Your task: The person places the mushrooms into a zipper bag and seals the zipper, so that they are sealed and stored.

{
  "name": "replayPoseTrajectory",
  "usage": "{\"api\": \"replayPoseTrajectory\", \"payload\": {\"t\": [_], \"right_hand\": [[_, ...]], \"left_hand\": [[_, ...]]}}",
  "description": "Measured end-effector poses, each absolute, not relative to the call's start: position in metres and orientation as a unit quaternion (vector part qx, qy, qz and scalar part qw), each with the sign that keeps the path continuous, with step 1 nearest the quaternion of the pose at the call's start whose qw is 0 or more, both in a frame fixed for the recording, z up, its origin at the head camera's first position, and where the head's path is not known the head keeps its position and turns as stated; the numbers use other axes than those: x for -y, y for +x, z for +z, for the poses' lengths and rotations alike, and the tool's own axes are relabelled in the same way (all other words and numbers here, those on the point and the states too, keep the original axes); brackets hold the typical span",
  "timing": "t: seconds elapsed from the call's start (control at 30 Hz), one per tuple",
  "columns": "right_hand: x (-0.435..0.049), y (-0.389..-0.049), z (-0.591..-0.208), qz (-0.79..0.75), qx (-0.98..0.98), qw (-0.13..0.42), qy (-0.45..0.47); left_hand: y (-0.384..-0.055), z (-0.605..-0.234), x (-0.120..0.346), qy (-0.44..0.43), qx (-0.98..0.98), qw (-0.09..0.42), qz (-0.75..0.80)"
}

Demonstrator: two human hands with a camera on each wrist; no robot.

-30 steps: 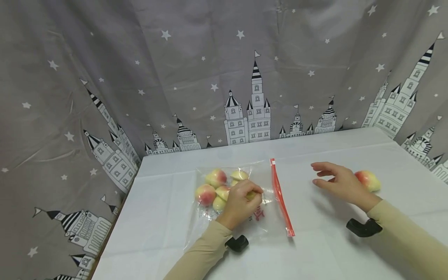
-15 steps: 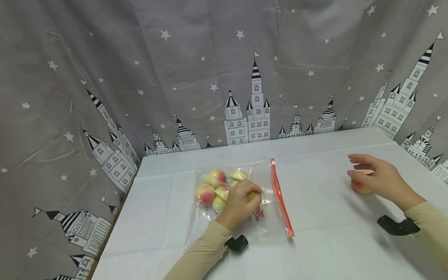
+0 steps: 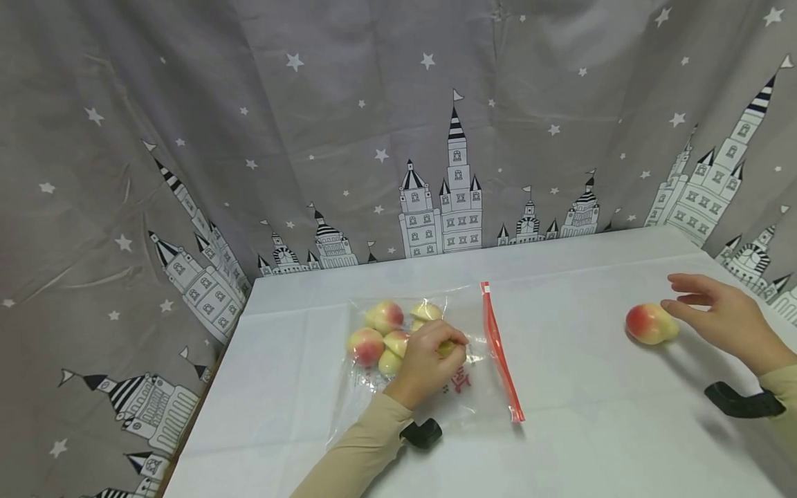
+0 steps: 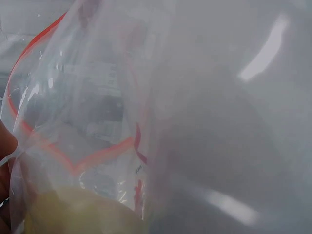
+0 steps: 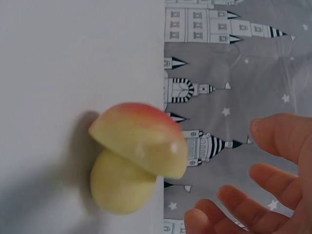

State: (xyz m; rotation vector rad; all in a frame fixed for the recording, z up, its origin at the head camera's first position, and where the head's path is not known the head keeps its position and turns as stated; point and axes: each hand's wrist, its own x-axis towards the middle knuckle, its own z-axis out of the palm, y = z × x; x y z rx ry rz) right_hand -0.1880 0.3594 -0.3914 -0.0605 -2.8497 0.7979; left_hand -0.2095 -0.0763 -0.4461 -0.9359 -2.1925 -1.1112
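A clear zip bag (image 3: 486, 387) with a red closure strip (image 3: 498, 346) lies on the white table, holding several yellow-and-red peach-like fruits (image 3: 365, 346). My left hand (image 3: 429, 360) grips the bag's film over its right half, with a bit of yellow fruit showing beside the curled fingers. In the left wrist view, fingertips (image 4: 6, 141) hold the film at the left edge; a blurred yellow fruit (image 4: 83, 212) lies below. To the right, one loose peach-like fruit (image 3: 650, 324) rests on the table. My right hand (image 3: 722, 318) hovers just right of it, fingers loosely spread, holding nothing.
The white table (image 3: 579, 443) spreads beneath everything. A grey curtain (image 3: 336, 124) printed with castles and stars hangs behind it and along the sides. Black wrist mounts (image 3: 744, 401) are on both forearms.
My right hand has moved right, passing over the loose fruit to its far side, leaving the fruit on the table in plain view. The left hand and the bag have stayed still.
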Motion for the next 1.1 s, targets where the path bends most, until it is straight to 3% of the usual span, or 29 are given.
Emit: {"api": "replayPoseTrajectory", "payload": {"t": [0.33, 0.63, 1.1], "right_hand": [[-0.376, -0.192, -0.408, 0.271, 0.957, 0.102, -0.006], [-0.374, -0.193, -0.418, 0.267, 0.962, 0.060, -0.013], [-0.366, -0.197, -0.425, 0.265, 0.963, 0.050, 0.001]], "left_hand": [[-0.209, -0.446, 0.077, -0.344, 0.808, 0.249, -0.408], [-0.209, -0.446, 0.076, -0.341, 0.810, 0.245, -0.410], [-0.209, -0.446, 0.075, -0.346, 0.809, 0.249, -0.405]]}}
